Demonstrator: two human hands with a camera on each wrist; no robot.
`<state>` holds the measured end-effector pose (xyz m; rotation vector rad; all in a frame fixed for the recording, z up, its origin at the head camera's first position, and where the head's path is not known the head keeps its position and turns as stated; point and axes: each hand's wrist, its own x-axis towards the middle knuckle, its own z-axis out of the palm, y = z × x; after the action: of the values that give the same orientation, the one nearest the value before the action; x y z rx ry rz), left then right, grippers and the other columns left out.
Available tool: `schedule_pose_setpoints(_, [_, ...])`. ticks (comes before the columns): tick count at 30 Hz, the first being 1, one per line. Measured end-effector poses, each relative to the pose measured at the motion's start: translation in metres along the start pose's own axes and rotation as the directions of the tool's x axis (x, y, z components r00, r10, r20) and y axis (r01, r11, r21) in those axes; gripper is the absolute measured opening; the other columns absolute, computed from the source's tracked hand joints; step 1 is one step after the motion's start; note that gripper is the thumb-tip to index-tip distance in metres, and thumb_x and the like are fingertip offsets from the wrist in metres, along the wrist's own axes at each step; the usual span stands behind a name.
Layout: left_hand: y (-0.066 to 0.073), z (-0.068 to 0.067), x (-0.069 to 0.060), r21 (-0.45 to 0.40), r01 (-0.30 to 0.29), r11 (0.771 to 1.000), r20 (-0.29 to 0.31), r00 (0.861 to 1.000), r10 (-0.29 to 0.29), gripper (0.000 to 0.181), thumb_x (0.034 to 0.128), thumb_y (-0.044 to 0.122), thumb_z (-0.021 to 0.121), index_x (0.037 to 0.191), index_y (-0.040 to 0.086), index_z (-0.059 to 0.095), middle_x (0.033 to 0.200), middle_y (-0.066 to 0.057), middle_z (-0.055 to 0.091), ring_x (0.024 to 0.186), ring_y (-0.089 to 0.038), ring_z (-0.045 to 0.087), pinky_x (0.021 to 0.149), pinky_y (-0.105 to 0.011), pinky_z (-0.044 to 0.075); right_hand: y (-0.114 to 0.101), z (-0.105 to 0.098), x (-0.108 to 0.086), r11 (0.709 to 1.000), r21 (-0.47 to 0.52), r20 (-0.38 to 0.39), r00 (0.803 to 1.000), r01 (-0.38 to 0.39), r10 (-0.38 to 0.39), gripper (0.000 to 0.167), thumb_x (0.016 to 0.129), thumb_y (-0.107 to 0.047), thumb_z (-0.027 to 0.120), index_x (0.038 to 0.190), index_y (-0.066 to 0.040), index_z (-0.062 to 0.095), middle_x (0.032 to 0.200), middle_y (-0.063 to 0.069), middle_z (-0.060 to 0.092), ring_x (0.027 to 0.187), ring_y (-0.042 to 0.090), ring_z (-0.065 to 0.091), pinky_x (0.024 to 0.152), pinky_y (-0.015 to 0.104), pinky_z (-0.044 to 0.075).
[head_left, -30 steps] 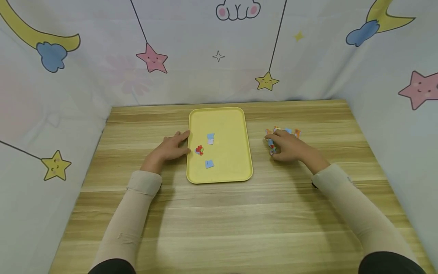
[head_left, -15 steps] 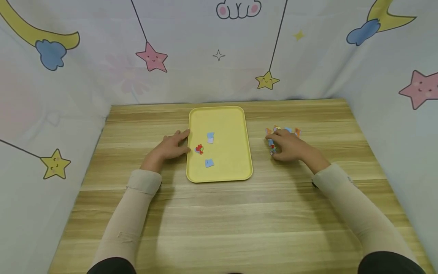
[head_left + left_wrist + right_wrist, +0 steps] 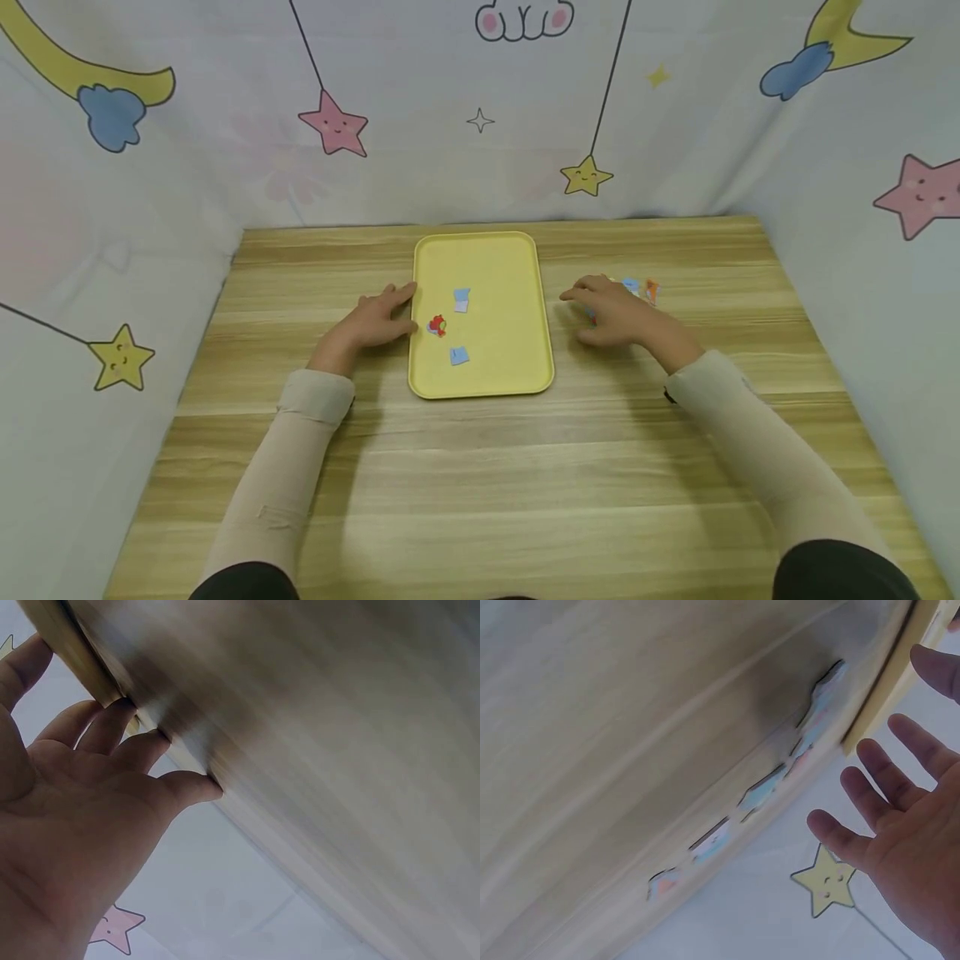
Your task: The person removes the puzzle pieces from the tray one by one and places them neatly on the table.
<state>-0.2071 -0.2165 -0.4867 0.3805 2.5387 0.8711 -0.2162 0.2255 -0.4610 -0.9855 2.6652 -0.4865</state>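
Note:
My left hand (image 3: 365, 321) rests against the left rim of a yellow tray (image 3: 510, 333), thumb and fingers spread. On the tray lie three small flat puzzle pieces: a blue and white one (image 3: 461, 301), a red one (image 3: 437, 326) and a plain blue one (image 3: 459, 356). To the right of the tray, my right hand (image 3: 618, 312) hovers over more puzzle pieces, partly covering them. A blue piece (image 3: 631, 286) and an orange piece (image 3: 652, 291) show beyond it. In the right wrist view the fingers (image 3: 874, 776) are spread with nothing between them, and several pieces (image 3: 762, 793) lie in a line.
The tray and pieces are on a wood-grain table (image 3: 480, 483). White cloth (image 3: 420, 158) printed with stars and moons hangs behind it and along both sides. The tray's edge (image 3: 889, 675) is close to the right fingertips in the right wrist view.
My right hand has shifted left and slightly up from among the pieces toward the tray, its fingers straightening. The left hand and the pieces on the tray have stayed in place.

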Motion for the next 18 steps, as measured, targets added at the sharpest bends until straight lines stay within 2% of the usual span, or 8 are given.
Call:
schedule_pose_setpoints(9, [0.002, 0.001, 0.0, -0.005, 0.016, 1.0, 0.002, 1.0, -0.016, 0.081, 0.1012, 0.03, 0.063, 0.169, 0.011, 0.024, 0.173, -0.018, 0.023, 0.162, -0.039, 0.005, 0.125, -0.067, -0.007, -0.024, 0.003, 0.023, 0.997, -0.02, 0.002, 0.998, 0.068, -0.068, 0.057, 0.091, -0.021, 0.072, 0.143, -0.001, 0.061, 0.136, 0.021, 0.059, 0.124, 0.037, 0.057, 0.104, 0.055, 0.047])
schedule_pose_setpoints(15, [0.002, 0.001, 0.0, 0.003, 0.024, 1.0, 0.001, 1.0, -0.024, 0.081, 0.1014, 0.032, 0.062, 0.169, 0.011, 0.023, 0.173, -0.017, 0.022, 0.162, -0.039, 0.005, 0.125, -0.066, -0.007, -0.04, 0.004, 0.035, 0.996, -0.037, 0.016, 0.997, 0.08, -0.079, 0.058, 0.091, -0.024, 0.075, 0.142, -0.001, 0.062, 0.137, 0.02, 0.058, 0.124, 0.037, 0.056, 0.103, 0.057, 0.046])
schedule_pose_setpoints(18, [0.002, 0.001, -0.001, 0.001, 0.028, 1.0, 0.001, 1.0, -0.028, 0.081, 0.1014, 0.032, 0.062, 0.169, 0.012, 0.023, 0.173, -0.017, 0.021, 0.162, -0.039, 0.005, 0.125, -0.066, -0.006, -0.046, 0.008, 0.041, 0.996, -0.03, 0.031, 0.996, 0.088, -0.087, 0.058, 0.092, -0.027, 0.076, 0.143, -0.002, 0.062, 0.139, 0.02, 0.058, 0.127, 0.037, 0.055, 0.107, 0.058, 0.044])
